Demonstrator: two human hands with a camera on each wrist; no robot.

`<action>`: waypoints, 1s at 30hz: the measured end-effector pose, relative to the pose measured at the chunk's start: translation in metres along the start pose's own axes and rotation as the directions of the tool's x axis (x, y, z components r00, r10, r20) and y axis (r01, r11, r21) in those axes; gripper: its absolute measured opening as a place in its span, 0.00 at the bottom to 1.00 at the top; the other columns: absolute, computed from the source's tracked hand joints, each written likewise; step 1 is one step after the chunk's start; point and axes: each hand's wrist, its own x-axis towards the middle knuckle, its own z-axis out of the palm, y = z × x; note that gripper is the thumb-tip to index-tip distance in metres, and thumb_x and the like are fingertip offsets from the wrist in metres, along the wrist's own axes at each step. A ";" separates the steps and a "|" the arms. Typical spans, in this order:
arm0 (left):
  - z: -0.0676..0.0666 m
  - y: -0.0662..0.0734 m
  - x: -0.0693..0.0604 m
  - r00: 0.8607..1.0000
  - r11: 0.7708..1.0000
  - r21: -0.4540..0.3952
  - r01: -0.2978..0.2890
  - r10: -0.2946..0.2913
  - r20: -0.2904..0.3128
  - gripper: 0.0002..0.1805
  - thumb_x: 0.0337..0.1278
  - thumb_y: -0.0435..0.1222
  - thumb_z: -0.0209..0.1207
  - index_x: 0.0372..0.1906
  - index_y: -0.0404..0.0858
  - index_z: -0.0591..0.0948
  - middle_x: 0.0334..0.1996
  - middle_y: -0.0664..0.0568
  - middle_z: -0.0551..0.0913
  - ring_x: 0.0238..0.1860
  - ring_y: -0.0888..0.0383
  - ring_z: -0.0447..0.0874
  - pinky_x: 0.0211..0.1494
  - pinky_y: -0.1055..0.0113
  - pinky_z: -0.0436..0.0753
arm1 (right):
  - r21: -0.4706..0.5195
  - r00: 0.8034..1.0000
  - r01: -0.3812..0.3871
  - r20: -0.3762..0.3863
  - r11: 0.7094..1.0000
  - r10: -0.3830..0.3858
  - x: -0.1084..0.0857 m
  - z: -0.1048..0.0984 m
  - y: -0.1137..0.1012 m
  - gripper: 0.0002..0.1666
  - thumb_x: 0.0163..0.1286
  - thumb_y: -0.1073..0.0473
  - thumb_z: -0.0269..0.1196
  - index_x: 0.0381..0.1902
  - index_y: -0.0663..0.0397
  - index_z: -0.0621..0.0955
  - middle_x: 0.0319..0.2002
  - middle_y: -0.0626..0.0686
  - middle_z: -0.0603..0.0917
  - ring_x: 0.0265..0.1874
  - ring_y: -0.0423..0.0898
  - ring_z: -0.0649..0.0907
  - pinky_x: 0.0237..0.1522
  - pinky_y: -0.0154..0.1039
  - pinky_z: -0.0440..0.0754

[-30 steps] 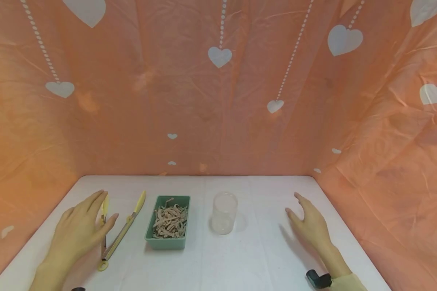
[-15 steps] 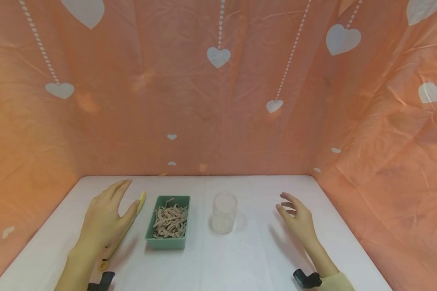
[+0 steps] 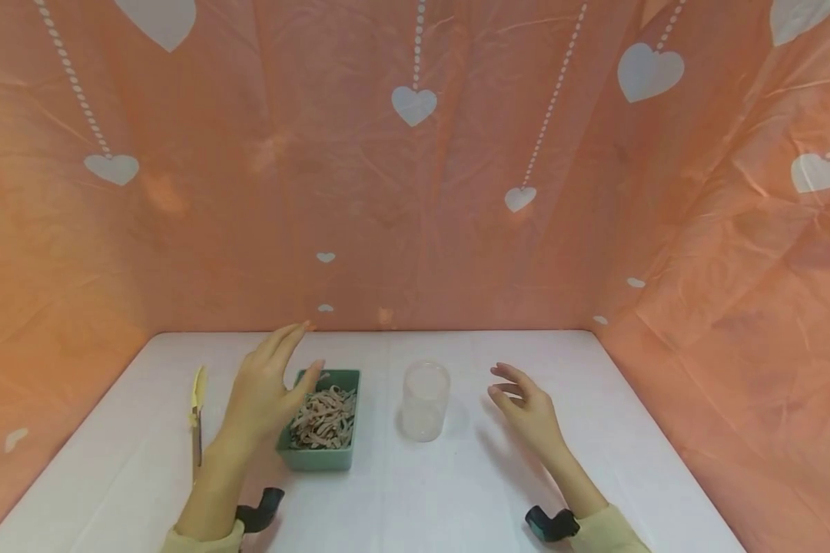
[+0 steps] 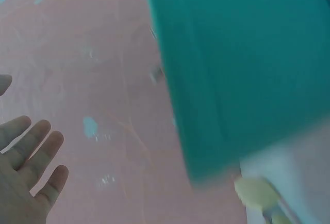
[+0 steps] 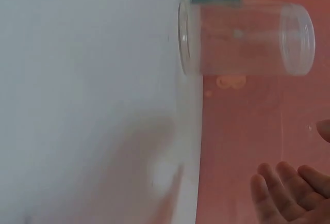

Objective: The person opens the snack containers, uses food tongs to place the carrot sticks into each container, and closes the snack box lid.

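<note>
My left hand (image 3: 266,392) hovers beside and partly in front of the green rectangular container (image 3: 318,461), fingers extended and thumb apart, holding nothing. Brown-grey dried strips (image 3: 325,418) fill that container. In the left wrist view the container's green wall (image 4: 247,69) looms large, and the hand (image 4: 26,172) shows spread fingers. To the right of the container a clear plastic jar (image 3: 425,403) stands upright without a visible lid. My right hand (image 3: 529,415) is in the air right of the jar, apart from it, its fingers loosely bent around nothing.
Metal tongs with yellow tips (image 3: 198,392) lie on the white table (image 3: 415,507) at the left, partly hidden by my left forearm. Orange cloth (image 3: 415,200) with white hearts encloses the back and sides. Each wrist wears a black camera mount (image 3: 552,525).
My left hand has moved right, from over the tongs to the green container. My right hand has moved left toward the jar, its fingers bending a little. The objects have stayed put.
</note>
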 end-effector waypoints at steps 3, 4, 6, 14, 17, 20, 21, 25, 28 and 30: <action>0.011 0.009 0.006 1.000 0.999 -0.038 -0.002 0.002 0.012 0.34 0.64 0.38 0.68 0.72 0.32 0.73 0.65 0.37 0.77 0.63 0.37 0.77 0.60 0.33 0.73 | 0.023 1.000 0.005 0.016 1.000 -0.006 0.001 0.008 -0.003 0.28 0.74 0.60 0.68 0.69 0.60 0.77 0.62 0.58 0.84 0.56 0.56 0.85 0.56 0.37 0.82; 0.014 0.012 0.008 1.000 0.999 -0.046 -0.001 0.001 0.015 0.34 0.64 0.39 0.68 0.72 0.32 0.73 0.65 0.38 0.77 0.63 0.37 0.78 0.60 0.34 0.74 | 0.030 1.000 0.003 0.022 1.000 -0.004 0.001 0.011 -0.004 0.28 0.73 0.60 0.68 0.68 0.60 0.77 0.61 0.58 0.84 0.56 0.56 0.85 0.56 0.38 0.82; 0.021 0.018 0.013 1.000 0.997 -0.078 -0.001 0.002 0.020 0.34 0.65 0.39 0.68 0.73 0.32 0.72 0.66 0.38 0.77 0.64 0.38 0.78 0.61 0.34 0.74 | 0.048 0.999 -0.004 0.036 0.999 0.002 0.001 0.016 -0.006 0.28 0.73 0.60 0.68 0.68 0.60 0.77 0.61 0.58 0.84 0.56 0.55 0.85 0.57 0.40 0.82; 0.047 0.043 0.027 0.998 0.975 -0.221 0.035 -0.023 0.060 0.33 0.66 0.40 0.67 0.72 0.33 0.74 0.68 0.41 0.76 0.66 0.40 0.77 0.66 0.37 0.73 | 0.134 0.993 -0.034 0.120 0.990 0.017 0.003 0.036 -0.010 0.30 0.70 0.69 0.68 0.69 0.64 0.76 0.62 0.62 0.83 0.57 0.59 0.85 0.54 0.39 0.84; 0.057 0.049 0.029 0.995 0.956 -0.288 0.057 -0.029 0.100 0.32 0.66 0.39 0.67 0.72 0.33 0.74 0.68 0.41 0.76 0.65 0.42 0.78 0.66 0.39 0.74 | 0.163 0.982 -0.045 0.187 0.986 0.014 0.003 0.041 -0.009 0.34 0.69 0.69 0.69 0.70 0.67 0.73 0.64 0.65 0.81 0.59 0.63 0.84 0.55 0.42 0.84; 0.069 0.054 0.030 0.985 0.928 -0.357 0.106 -0.047 0.168 0.32 0.67 0.38 0.68 0.73 0.35 0.74 0.70 0.43 0.75 0.66 0.43 0.77 0.66 0.39 0.74 | 0.170 0.965 -0.059 0.263 0.984 0.013 0.003 0.044 -0.010 0.37 0.68 0.67 0.70 0.72 0.68 0.71 0.66 0.68 0.77 0.61 0.66 0.82 0.57 0.47 0.83; 0.072 0.055 0.030 0.979 0.918 -0.376 0.124 -0.053 0.196 0.32 0.67 0.38 0.68 0.73 0.36 0.74 0.70 0.44 0.75 0.67 0.43 0.77 0.67 0.39 0.74 | 0.170 0.959 -0.060 0.283 0.984 0.010 0.003 0.045 -0.010 0.38 0.68 0.66 0.70 0.72 0.68 0.70 0.67 0.69 0.76 0.61 0.66 0.81 0.59 0.50 0.82; 0.083 0.058 0.030 0.945 0.887 -0.422 0.188 -0.047 0.323 0.32 0.68 0.38 0.66 0.74 0.37 0.73 0.72 0.43 0.73 0.72 0.42 0.71 0.70 0.38 0.70 | 0.159 0.941 -0.063 0.337 0.985 0.005 0.003 0.050 -0.009 0.42 0.65 0.66 0.72 0.73 0.68 0.69 0.68 0.70 0.74 0.63 0.68 0.79 0.62 0.57 0.79; 0.087 0.059 0.030 0.900 0.875 -0.428 0.225 -0.018 0.435 0.34 0.68 0.39 0.65 0.76 0.37 0.70 0.75 0.43 0.69 0.77 0.42 0.64 0.74 0.39 0.65 | 0.139 0.932 -0.071 0.363 0.988 0.016 0.004 0.052 -0.007 0.45 0.62 0.65 0.74 0.74 0.68 0.68 0.68 0.70 0.75 0.63 0.69 0.79 0.62 0.60 0.78; 0.088 0.059 0.030 0.864 0.875 -0.417 0.244 -0.001 0.503 0.36 0.68 0.40 0.66 0.77 0.38 0.69 0.77 0.44 0.67 0.78 0.42 0.62 0.75 0.38 0.63 | 0.129 0.923 -0.071 0.385 0.989 0.017 0.006 0.054 -0.007 0.46 0.61 0.64 0.75 0.74 0.68 0.68 0.67 0.70 0.76 0.62 0.70 0.79 0.62 0.62 0.78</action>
